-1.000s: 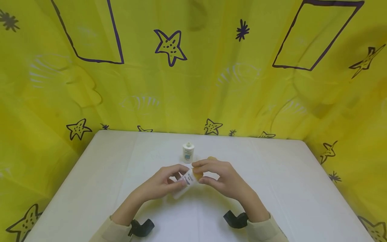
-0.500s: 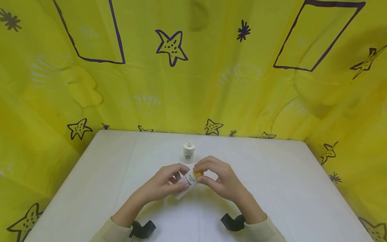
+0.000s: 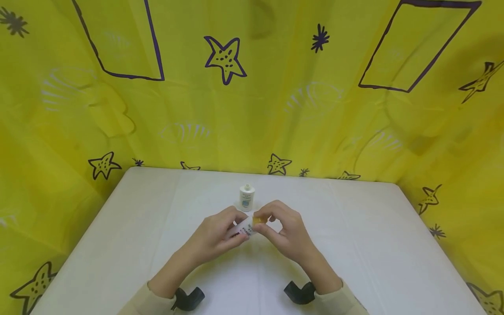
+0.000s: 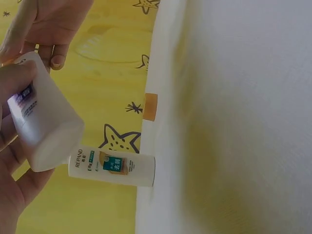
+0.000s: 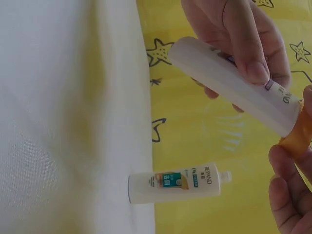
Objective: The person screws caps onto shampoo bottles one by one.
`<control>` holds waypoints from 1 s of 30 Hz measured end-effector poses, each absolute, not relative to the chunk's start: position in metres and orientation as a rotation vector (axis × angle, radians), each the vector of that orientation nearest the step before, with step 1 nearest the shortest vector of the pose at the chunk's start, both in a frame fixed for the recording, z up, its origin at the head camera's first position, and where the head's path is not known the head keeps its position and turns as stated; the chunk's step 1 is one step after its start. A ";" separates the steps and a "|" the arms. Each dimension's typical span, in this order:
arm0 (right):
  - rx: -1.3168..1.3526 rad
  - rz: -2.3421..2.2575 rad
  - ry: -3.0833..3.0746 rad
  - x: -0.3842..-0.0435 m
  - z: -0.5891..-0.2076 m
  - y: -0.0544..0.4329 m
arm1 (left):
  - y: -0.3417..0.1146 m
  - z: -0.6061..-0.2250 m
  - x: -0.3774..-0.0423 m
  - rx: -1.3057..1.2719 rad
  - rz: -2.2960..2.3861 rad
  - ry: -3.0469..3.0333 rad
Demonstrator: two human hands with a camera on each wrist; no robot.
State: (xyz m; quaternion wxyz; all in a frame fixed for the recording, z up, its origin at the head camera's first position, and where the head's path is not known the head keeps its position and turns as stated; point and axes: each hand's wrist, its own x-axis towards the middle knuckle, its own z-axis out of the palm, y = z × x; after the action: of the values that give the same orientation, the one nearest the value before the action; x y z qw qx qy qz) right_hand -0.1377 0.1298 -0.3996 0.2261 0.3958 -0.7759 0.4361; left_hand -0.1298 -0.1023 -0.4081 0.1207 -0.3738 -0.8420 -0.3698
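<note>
My left hand (image 3: 212, 234) grips a white shampoo-type bottle (image 5: 229, 87) by its body, thumb across the printed label. The bottle is held tilted above the table, its capped end toward my right hand (image 3: 287, 229). Fingers and thumb of that hand pinch the orange cap (image 3: 259, 220), which sits at the bottle's end. Behind both hands a second white bottle (image 3: 246, 199) stands upright, its narrow nozzle bare. A small orange cap (image 4: 150, 107) rests on the table near it in the left wrist view; my right hand hides it from the head view.
The white-covered table (image 3: 157, 210) reaches back to a yellow curtain (image 3: 252, 109) printed with starfish, which also hangs at both sides. Black wrist mounts (image 3: 300, 292) sit below my sleeves, close over the tabletop.
My right fingers have closed in around the orange cap. The held bottle has turned nearer to level, and my left hand has shifted slightly up. The standing bottle has stayed in place.
</note>
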 end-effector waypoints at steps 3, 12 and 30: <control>1.038 1.210 -2.155 -0.136 -0.399 0.129 | -0.100 -0.408 -0.129 -1.092 -0.941 -2.396; 1.003 1.245 -2.201 -0.136 -0.397 0.129 | -0.099 -0.408 -0.130 -1.091 -0.913 -2.331; 0.874 1.467 -2.292 -0.132 -0.396 0.128 | -0.091 -0.413 -0.127 -0.981 -0.556 -2.237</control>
State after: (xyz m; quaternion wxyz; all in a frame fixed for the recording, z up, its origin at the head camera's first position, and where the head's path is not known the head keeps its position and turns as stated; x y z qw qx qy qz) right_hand -0.1320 0.1275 -0.3961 0.1414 0.3027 -0.7939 0.5080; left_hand -0.1266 -0.0912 -0.4132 0.3128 -0.3718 -0.8482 -0.2108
